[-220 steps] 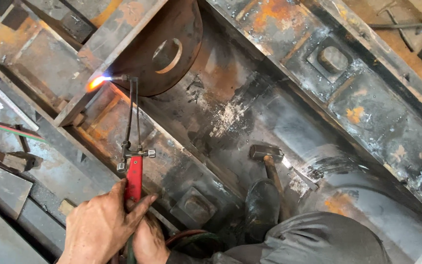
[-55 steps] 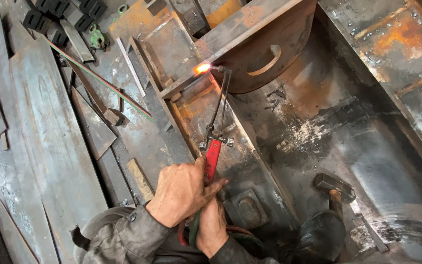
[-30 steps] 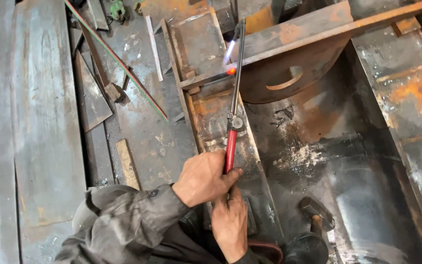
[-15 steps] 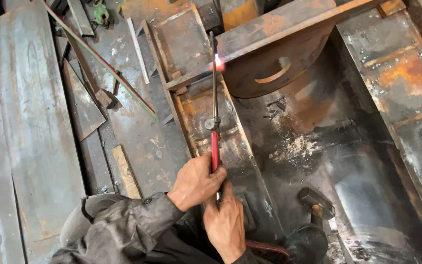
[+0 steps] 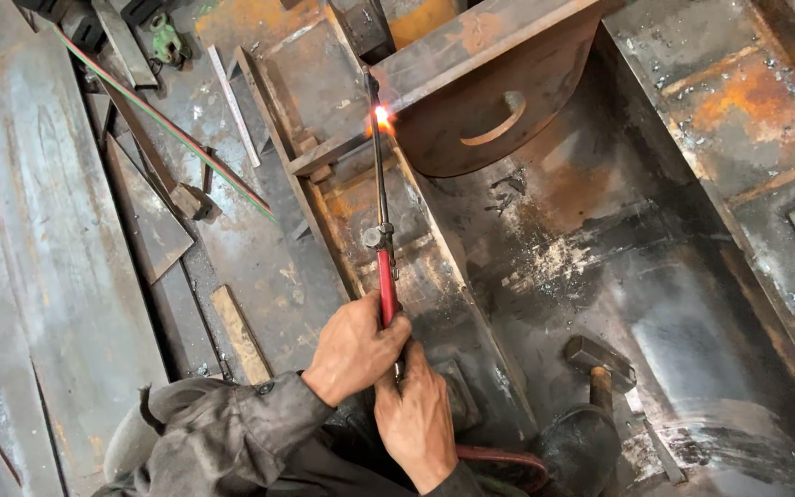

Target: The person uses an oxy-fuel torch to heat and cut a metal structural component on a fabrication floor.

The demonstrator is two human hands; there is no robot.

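Observation:
Both hands grip a long cutting torch with a red handle. My left hand wraps the red handle just below the valve block. My right hand holds the handle's lower end, close behind the left. The torch points away from me, and its bright orange flame burns at the edge of a rusty steel beam, beside a dark curved steel plate with a slot. A red hose runs from the torch past my right wrist.
A hammer lies on the rusty channel floor at lower right, near a dark boot. Loose steel strips and plates lie on the left, with a thin red-green hose pair across them. Steel walls rise on the right.
The view has shifted, and the torch now points almost straight away from me. The flame stays at the beam's edge; both hands keep their grip on the handle.

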